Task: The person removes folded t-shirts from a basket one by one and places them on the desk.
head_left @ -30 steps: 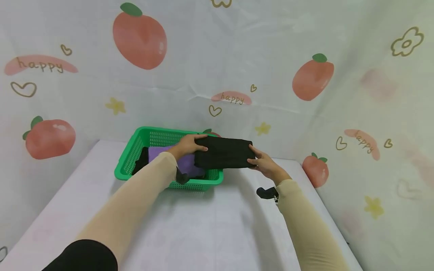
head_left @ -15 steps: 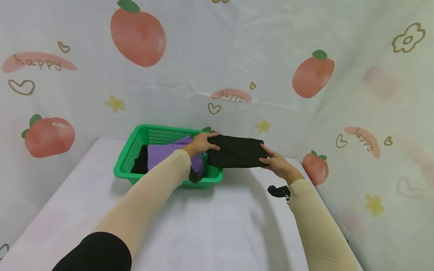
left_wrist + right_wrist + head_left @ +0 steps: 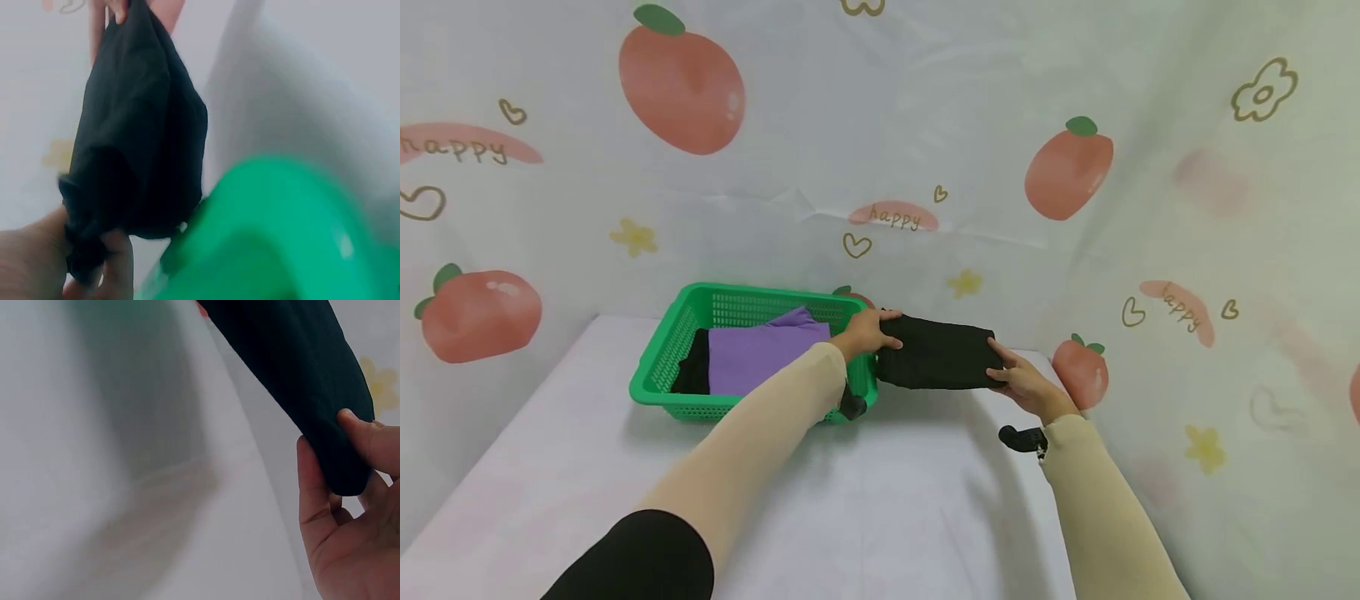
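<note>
A folded black cloth [image 3: 937,353] is held up between both hands, just right of the green basket [image 3: 664,340]. My left hand [image 3: 863,333] pinches its left end above the basket's right rim. At the opposite end my right hand [image 3: 1024,382] grips the cloth between thumb and fingers, as the right wrist view shows on the black fabric [image 3: 312,394]. Inside the basket lies a folded purple cloth [image 3: 760,354], with another black cloth [image 3: 695,367] to its left. My left forearm hides part of the basket's front and right side.
The basket stands on a white-covered table [image 3: 880,517], close to the printed backdrop [image 3: 760,242]. In the left wrist view the basket's green rim [image 3: 281,187] is close below the held cloth. The table's right edge runs beside my right forearm.
Both hands have carried the folded black cloth to the right, from above the basket to beside it. More of the purple cloth in the basket shows now. The head view has shifted slightly.
</note>
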Available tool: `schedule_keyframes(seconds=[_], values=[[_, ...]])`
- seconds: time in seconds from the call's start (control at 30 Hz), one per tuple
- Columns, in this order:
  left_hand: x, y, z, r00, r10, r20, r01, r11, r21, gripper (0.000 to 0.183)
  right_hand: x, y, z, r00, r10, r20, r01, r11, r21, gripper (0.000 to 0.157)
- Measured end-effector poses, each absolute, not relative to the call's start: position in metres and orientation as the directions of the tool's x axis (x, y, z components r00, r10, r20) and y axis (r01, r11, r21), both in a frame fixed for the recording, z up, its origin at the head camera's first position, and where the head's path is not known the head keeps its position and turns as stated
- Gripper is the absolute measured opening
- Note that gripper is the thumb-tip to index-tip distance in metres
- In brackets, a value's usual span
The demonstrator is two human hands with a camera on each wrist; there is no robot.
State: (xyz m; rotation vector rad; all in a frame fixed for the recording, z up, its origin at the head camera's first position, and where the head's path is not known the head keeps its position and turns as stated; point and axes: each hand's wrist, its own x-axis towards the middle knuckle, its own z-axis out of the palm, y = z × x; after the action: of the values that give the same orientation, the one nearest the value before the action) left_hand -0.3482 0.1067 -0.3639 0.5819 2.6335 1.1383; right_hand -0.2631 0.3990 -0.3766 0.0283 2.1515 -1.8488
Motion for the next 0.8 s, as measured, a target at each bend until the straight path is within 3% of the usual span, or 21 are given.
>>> schedule_keyframes(seconds=[0.2, 0.43, 0.8], values=[[-0.34, 0.129, -0.374, -0.924, 0.382, -0.027, 0.244, 0.642, 0.727, 0.062, -0.265, 0.409, -0.394, -0.962, -0.125, -0.243, 0.222, 0.161, -0.962, 0.068], [-0.332, 0.145, -0.384, -0.937, 0.35, 0.021, 0.284, 0.722, 0.631, 0.059, -0.269, 0.408, -0.41, -0.958, -0.059, -0.282, 0.268, 0.172, -0.948, 0.069], [-0.317, 0.168, -0.4, -0.938, 0.344, 0.044, 0.286, 0.695, 0.659, 0.046, -0.262, 0.412, -0.428, -0.942, 0.024, -0.334, 0.332, 0.199, -0.922, 0.068]])
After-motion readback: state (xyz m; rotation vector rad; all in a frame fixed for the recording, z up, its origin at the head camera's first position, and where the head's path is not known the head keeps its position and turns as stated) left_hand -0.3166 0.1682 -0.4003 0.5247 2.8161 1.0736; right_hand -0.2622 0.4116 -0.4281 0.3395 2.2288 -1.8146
